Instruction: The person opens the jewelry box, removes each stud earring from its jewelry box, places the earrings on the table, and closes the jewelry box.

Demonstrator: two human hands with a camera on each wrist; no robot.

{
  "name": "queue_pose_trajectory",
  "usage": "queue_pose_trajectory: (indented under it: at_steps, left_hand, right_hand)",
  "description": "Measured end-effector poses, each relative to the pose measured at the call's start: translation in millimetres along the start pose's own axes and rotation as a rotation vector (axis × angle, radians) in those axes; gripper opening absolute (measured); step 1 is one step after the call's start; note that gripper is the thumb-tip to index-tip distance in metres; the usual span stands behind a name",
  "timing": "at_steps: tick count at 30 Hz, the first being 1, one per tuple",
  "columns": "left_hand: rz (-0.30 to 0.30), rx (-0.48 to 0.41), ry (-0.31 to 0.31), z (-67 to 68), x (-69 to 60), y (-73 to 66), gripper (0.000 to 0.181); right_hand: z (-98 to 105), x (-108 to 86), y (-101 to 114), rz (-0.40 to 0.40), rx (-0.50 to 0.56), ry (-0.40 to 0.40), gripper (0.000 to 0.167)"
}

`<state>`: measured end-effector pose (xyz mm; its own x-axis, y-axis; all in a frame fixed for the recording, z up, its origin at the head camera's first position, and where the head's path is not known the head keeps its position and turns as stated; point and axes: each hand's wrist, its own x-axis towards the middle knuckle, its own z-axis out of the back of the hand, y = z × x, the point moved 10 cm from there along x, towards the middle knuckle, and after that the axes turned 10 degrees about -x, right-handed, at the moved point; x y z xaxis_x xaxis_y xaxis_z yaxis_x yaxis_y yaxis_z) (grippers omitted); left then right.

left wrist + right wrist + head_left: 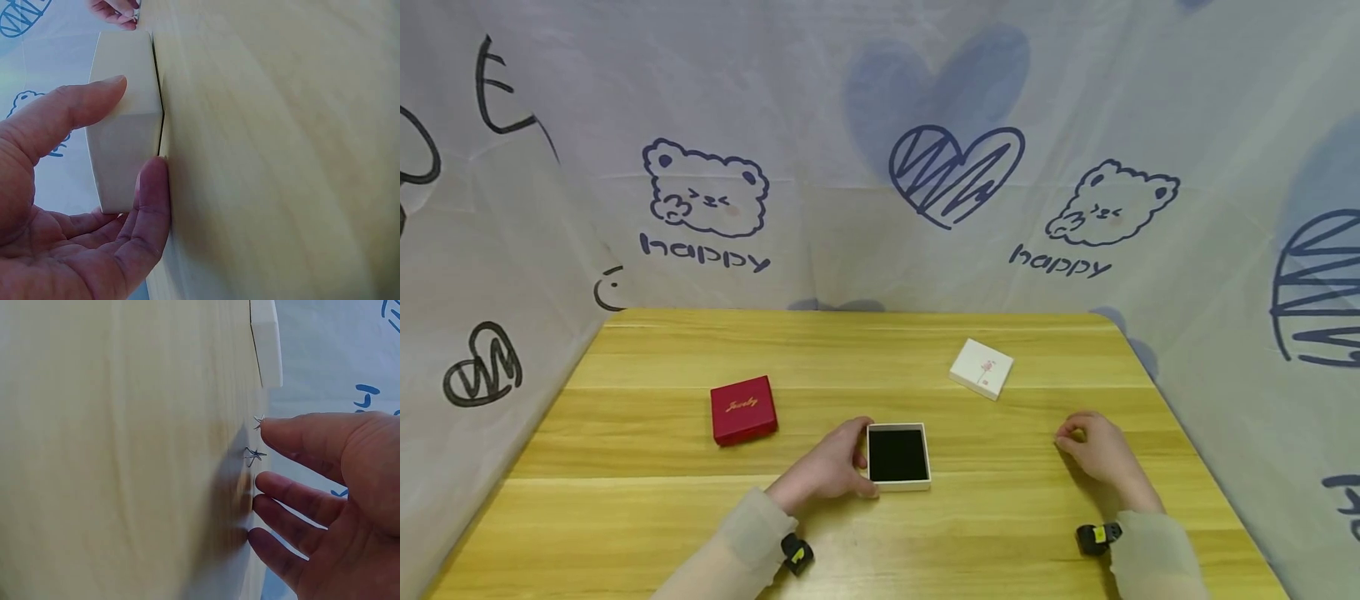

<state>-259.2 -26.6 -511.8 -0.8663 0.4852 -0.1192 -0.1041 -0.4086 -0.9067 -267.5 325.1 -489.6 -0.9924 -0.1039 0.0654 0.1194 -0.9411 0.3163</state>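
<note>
In the head view my left hand (832,463) grips the left side of a small white box (904,486), which stands lidless on the table with a black pad inside. The left wrist view shows the thumb on one wall of this white box (128,147) and the fingers at another. My right hand (1099,447) is low over the table at the right. Its thumb and forefinger pinch a tiny silver star (259,422), probably an earring. Another silver star (255,455) is close below it, near the fingertips; whether it touches the table I cannot tell.
A closed red jewelry box (743,412) lies on the wooden table (625,517) at the left. Behind and between the hands is a white lid or flat box (982,368) with a small red print. Printed white cloth (835,217) hangs around the table's back and sides.
</note>
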Motion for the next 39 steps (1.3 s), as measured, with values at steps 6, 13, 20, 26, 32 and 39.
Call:
queue_pose_trajectory:
  at_steps: [6, 13, 20, 26, 32, 39]
  left_hand:
    - [-0.006, -0.009, 0.002, 0.4, -0.1, -2.1, 0.093]
    - [0.003, 0.000, 0.005, -0.1, 0.3, 0.0, 0.094]
    - [0.007, -0.004, 0.010, 0.0, -0.4, 0.2, 0.092]
    - [0.011, -0.007, 0.010, 0.5, -1.2, -0.9, 0.092]
    - [0.005, -0.009, 0.007, 0.7, -2.7, -2.8, 0.093]
    - [0.005, -0.007, 0.002, 1.2, -3.1, -4.0, 0.093]
  right_hand:
    - [-1.4, -0.2, -2.7, -0.014, 0.003, 0.001, 0.004]
    - [-4.0, -0.9, -5.2, -0.022, 0.005, 0.012, 0.004]
    - [-3.1, -0.5, -4.5, -0.021, 0.008, 0.017, 0.005]
    - [-2.4, 1.1, -3.9, -0.037, 0.033, 0.038, 0.016]
    - [2.6, 6.2, 7.7, -0.023, 0.073, 0.036, 0.034]
    - [2.8, 22.1, 27.1, -0.004, 0.105, 0.058, 0.042]
